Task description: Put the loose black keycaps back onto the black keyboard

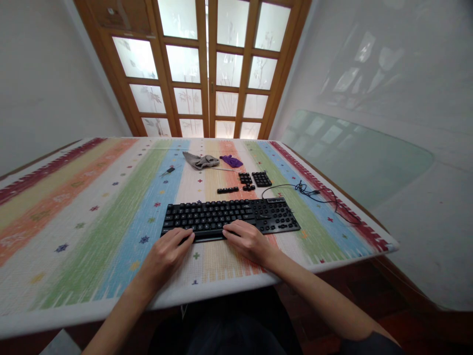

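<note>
A black computer keyboard (210, 217) lies on the table in front of me. Its left and middle parts carry keycaps; on the right part, many key positions show bare switches. My left hand (168, 250) is closed at the front left edge, its fingers over the bottom row and the thumb along the edge. My right hand (248, 240) grips the front edge right of the middle, fingers bent together over the lower keys. What lies under the fingertips is hidden. Loose keycaps sit behind the keyboard in groups: a number-pad block (261, 179), a smaller block (245, 178) and a row (227, 190).
A grey cloth (201, 160) and a purple cloth (231, 160) lie farther back, with a thin rod near them. A small dark object (168, 171) is to the left. The keyboard's black cable (314, 191) tangles at right. A striped tablecloth (92, 236) covers the table.
</note>
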Demonstrator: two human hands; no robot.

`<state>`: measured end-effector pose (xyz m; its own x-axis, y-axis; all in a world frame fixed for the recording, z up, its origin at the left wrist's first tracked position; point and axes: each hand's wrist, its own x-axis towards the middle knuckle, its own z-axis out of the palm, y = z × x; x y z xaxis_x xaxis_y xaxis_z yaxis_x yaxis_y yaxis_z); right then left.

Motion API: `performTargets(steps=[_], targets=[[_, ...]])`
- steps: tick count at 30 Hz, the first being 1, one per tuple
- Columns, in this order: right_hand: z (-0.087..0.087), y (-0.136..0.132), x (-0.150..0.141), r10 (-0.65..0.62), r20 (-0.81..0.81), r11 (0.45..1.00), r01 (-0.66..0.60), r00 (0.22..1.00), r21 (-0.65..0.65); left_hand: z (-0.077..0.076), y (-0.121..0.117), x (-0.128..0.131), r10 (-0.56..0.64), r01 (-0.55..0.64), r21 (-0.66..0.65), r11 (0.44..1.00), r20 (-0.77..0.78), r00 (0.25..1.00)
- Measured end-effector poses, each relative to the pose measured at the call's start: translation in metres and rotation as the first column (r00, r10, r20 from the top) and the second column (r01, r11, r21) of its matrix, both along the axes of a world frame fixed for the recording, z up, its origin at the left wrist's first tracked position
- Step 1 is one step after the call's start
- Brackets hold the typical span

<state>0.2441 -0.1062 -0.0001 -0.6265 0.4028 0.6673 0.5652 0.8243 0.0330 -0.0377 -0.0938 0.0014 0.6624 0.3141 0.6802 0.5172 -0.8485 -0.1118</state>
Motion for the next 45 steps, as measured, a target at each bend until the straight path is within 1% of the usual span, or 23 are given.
performTargets(steps=[8,10,13,16,21,24,28,33,37,45], targets=[[0.003,0.002,-0.001,0.014,0.042,0.999,-0.016,0.999,0.034,-0.002,0.001,0.0,-0.003,0.003,-0.039,0.999,0.002,1.0],[0.002,0.002,-0.002,0.011,0.018,1.0,-0.011,1.0,0.008,-0.003,0.001,0.0,-0.005,0.007,-0.061,0.998,0.026,1.0],[0.001,0.002,-0.004,-0.008,-0.063,0.998,0.004,0.998,-0.061,-0.004,0.002,0.001,-0.001,0.009,-0.115,0.993,0.068,0.998],[0.0,0.002,-0.006,-0.022,-0.114,0.994,0.009,0.993,-0.108,-0.002,0.002,0.003,-0.001,0.015,-0.133,0.991,0.101,0.995],[-0.002,0.003,-0.006,-0.018,-0.147,0.991,-0.002,0.989,-0.135,0.004,0.002,0.008,-0.017,0.048,-0.175,0.983,0.17,0.985],[-0.004,0.003,-0.005,-0.011,-0.152,0.99,-0.011,0.988,-0.143,0.005,0.003,0.009,-0.022,0.064,-0.2,0.978,0.204,0.979],[-0.007,0.003,-0.003,-0.012,-0.137,0.988,-0.01,0.99,-0.152,0.003,0.005,0.009,-0.017,0.067,-0.213,0.975,0.226,0.974],[-0.007,0.003,-0.003,-0.015,-0.094,0.993,0.003,0.995,-0.118,0.001,0.004,0.007,-0.023,0.067,-0.196,0.978,0.218,0.976],[-0.007,0.003,-0.002,-0.026,-0.104,0.996,0.016,0.994,-0.093,0.003,0.004,0.008,-0.013,0.053,-0.192,0.98,0.202,0.979],[-0.01,0.001,-0.003,-0.041,-0.123,0.993,0.027,0.992,-0.114,0.003,0.003,0.007,-0.019,0.058,-0.198,0.978,0.189,0.982]])
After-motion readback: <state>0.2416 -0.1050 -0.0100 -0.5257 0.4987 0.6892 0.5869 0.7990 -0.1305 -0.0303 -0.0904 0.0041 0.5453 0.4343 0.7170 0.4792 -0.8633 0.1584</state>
